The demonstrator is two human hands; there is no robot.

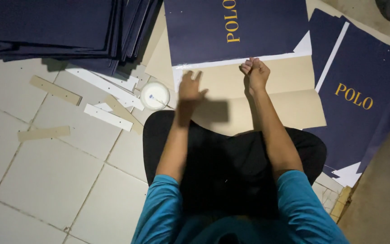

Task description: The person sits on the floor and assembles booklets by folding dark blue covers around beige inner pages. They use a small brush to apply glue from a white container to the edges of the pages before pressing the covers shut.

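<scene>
A flat paper sheet lies on the floor before my knees, its dark navy printed half [235, 29] far from me and its tan half [285, 97] near me. My left hand [190, 88] hovers flat and open over the tan half's left edge, blurred by motion. At the white fold strip between navy and tan, my right hand [254, 72] rests with fingers curled loosely. Whether it pinches the paper is unclear. Just left of my left hand stands a small round white tub [155, 95].
A thick stack of navy sheets [68, 27] fills the top left. More navy printed sheets [362, 90] lie at the right. Tan and white paper strips [109, 116] are scattered over the white floor tiles [46, 171].
</scene>
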